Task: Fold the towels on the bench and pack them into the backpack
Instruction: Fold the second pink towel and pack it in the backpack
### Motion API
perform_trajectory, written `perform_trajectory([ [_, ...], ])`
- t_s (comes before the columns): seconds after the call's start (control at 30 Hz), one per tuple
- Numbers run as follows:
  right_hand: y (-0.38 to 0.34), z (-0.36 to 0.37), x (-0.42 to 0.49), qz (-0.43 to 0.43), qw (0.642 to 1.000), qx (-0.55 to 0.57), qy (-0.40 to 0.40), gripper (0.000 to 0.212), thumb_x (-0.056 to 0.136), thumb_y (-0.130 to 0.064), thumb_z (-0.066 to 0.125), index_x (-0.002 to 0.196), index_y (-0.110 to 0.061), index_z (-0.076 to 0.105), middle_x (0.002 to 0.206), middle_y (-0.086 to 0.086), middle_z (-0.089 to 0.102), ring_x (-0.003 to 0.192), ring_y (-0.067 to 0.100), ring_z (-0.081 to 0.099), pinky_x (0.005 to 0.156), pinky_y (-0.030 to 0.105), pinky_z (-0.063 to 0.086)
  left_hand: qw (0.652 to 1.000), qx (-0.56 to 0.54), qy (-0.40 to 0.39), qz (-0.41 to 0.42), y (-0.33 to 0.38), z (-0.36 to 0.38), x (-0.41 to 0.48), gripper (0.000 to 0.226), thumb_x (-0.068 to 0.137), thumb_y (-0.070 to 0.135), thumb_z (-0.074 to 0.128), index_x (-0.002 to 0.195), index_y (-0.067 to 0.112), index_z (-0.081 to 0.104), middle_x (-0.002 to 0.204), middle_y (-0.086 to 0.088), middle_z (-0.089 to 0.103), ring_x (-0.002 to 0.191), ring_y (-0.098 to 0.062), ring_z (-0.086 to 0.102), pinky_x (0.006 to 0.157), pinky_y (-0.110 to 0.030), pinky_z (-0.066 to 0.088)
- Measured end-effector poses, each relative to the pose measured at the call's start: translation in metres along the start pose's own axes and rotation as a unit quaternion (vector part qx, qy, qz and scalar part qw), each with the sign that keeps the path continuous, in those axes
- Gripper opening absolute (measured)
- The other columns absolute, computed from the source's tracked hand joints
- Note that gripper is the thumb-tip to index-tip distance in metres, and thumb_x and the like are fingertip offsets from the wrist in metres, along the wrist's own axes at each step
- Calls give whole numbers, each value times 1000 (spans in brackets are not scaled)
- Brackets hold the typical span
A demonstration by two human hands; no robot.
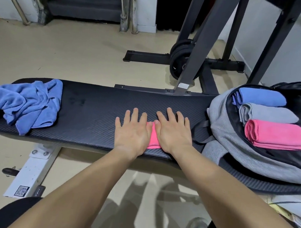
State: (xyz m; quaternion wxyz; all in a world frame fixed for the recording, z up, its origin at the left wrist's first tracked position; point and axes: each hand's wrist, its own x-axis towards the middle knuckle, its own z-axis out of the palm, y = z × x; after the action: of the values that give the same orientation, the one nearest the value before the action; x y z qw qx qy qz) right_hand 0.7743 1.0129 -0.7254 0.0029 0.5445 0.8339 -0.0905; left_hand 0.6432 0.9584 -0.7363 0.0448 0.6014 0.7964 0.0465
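Left grip (132,130) and right grip (173,132) lie flat, fingers spread, pressing a folded pink towel (153,140) onto the desk (91,111) — crumpled blue towel (26,102) far left, backpack (226,139) right.

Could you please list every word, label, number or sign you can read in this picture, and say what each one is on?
No text here can be read as words.
QR code sticker on the white bench leg: pattern only, too blurred to make out.
Dark label beside it on the same leg: too small to read.
White tape on the rack post: no writing visible.
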Motion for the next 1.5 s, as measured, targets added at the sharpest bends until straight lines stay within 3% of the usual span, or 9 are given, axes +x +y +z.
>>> perform_trajectory([
  [0.23,21,-20,-28,-89,992,69,-55,57,101,-59,36,145,-23,42,159,2,27,145,29,21,119,46,21,993,-65,-12,96,-22,-16,-25,85,88,74,10,138,18,51,148,-7,44,139,-28,36,115,-45,29],
  [0.4,31,-45,-49,-96,986,112,-82,50,90,-50,66,123,-16,51,125,5,52,116,24,47,91,41,45,991,-78,-2,104,-11,-46,-42,42,86,64,59,107,28,55,102,6,64,100,-21,57,80,-36,44],
  [0.53,56,-79,-68,-95,980,155,-77,43,82,-46,77,108,-25,51,104,0,61,94,20,55,77,37,44,981,-170,-19,90,13,-77,-48,44,73,64,74,96,33,52,91,11,64,86,-17,59,72,-36,47],
  [0.77,142,-166,-114,19,940,336,56,43,78,-39,82,112,-28,57,101,-8,64,94,10,62,75,25,47,933,-341,40,112,116,-124,-36,45,72,61,78,96,29,58,97,7,66,90,-18,60,79,-37,49],
  [0.97,245,-188,-139,109,921,343,148,35,81,-23,83,107,-15,60,90,-7,67,75,0,62,68,18,45,894,-406,-66,176,236,-130,-19,41,87,31,66,122,21,50,113,5,56,105,-18,56,89,-31,46],
  [1.1,297,-175,-149,177,915,305,197,46,77,-25,85,113,-18,58,102,-1,65,91,18,61,78,28,44,886,-406,-122,187,285,-115,-17,40,88,13,62,125,23,49,98,2,57,72,-12,53,55,-18,41],
  [1.23,319,-151,-152,185,929,263,182,46,74,-28,85,110,-23,57,105,-3,62,97,19,57,77,28,38,900,-370,-121,194,299,-85,-23,36,85,12,72,117,20,58,108,-9,64,82,-20,56,76,-32,47],
  [1.37,325,-132,-152,164,941,257,148,42,77,-29,84,110,-22,59,102,-6,62,95,17,56,76,26,36,905,-363,-135,177,297,-67,-25,37,85,15,76,118,21,60,112,0,57,81,-13,55,67,-19,40],
  [1.5,329,-127,-153,146,950,247,121,45,80,-30,82,120,-25,63,110,-9,63,100,13,56,82,24,37,915,-339,-122,184,295,-60,-31,41,84,22,76,122,22,60,116,-1,58,97,-17,53,80,-22,36],
])
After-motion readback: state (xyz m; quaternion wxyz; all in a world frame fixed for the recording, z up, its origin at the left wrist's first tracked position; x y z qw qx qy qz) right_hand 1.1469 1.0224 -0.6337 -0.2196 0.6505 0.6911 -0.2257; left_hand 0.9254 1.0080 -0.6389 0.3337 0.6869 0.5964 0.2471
